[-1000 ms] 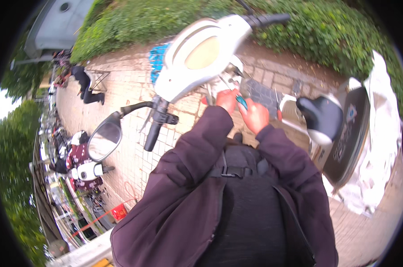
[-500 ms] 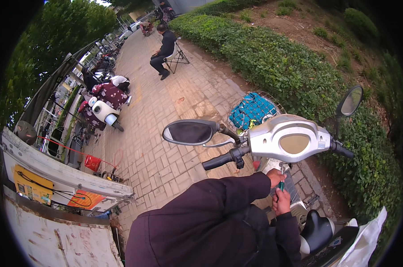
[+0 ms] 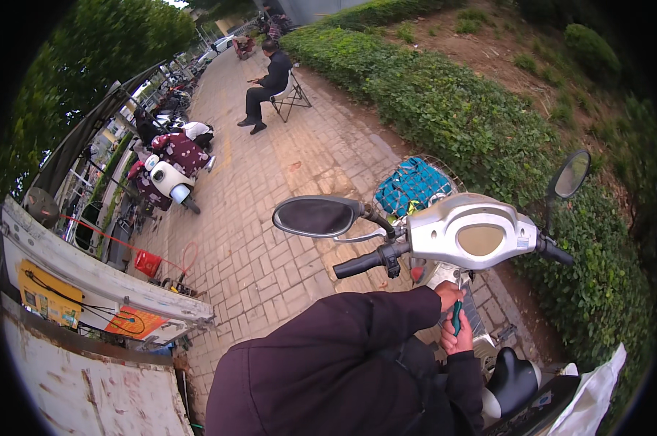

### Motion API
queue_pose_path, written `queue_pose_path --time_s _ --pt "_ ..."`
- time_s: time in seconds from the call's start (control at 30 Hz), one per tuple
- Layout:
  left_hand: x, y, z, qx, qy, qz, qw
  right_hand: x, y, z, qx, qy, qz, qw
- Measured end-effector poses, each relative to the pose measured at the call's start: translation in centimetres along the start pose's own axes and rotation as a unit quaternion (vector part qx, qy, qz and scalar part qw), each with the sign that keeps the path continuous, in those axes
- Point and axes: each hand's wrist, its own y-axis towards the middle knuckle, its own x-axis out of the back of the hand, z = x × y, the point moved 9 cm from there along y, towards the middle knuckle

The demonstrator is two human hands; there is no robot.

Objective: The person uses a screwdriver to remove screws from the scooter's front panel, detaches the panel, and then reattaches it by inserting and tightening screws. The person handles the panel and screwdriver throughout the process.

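Observation:
Just below the handlebars of a silver electric scooter (image 3: 448, 234), both my hands are at its front panel. My right hand (image 3: 456, 337) grips the teal handle of a screwdriver (image 3: 457, 317), fingers wrapped round its lower end. The thin shaft points up toward the panel under the handlebars. Above it, my left hand (image 3: 449, 293) is closed at the shaft, thumb and fingers pinched together. Whether the left fingers also hold some small part is hidden. The screwdriver's tip cannot be made out.
A wire basket (image 3: 415, 187) with teal cloth sits ahead of the handlebars. Mirrors (image 3: 317, 216) stick out at both sides. A hedge (image 3: 444, 94) runs along the right. A person (image 3: 273, 78) sits on a folding chair ahead. Parked scooters (image 3: 170, 182) and a white cart (image 3: 110, 272) stand left.
The screwdriver's handle shows more and sits slightly lower between my hands. My right hand has moved down a little. The seated person has shifted legs and raised their hands.

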Motion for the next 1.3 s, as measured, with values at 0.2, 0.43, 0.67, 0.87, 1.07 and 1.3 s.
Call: queue_pose_path --time_s 0.2,0.43,0.67,0.87,1.07,1.3 --pt "0.5 -0.8 -0.4 0.057 0.069 -0.011 0.996 -2.1 -2.3 4.9 0.331 -0.698 -0.327 0.545" --pt "0.7 -0.5 -1.6 -0.012 0.052 -0.023 0.998 0.4 -0.1 1.9 0.103 -0.195 -0.117 0.968" --pt "0.8 -0.8 -1.3 0.021 0.050 -0.021 0.998 0.6 0.8 3.1 0.189 -0.363 -0.138 0.902" --pt "0.1 -0.2 -1.1 0.005 0.141 -0.036 0.989 -1.8 -1.6 5.8 0.310 -0.634 -0.269 0.656" --pt "-0.1 0.0 -1.7 -0.046 0.087 -0.008 0.995 1.1 -0.5 1.6 0.017 -0.038 -0.051 0.998" --pt "0.3 -1.0 -1.0 0.013 0.150 -0.012 0.989 -3.3 -2.0 5.6 0.314 -0.735 -0.257 0.544"
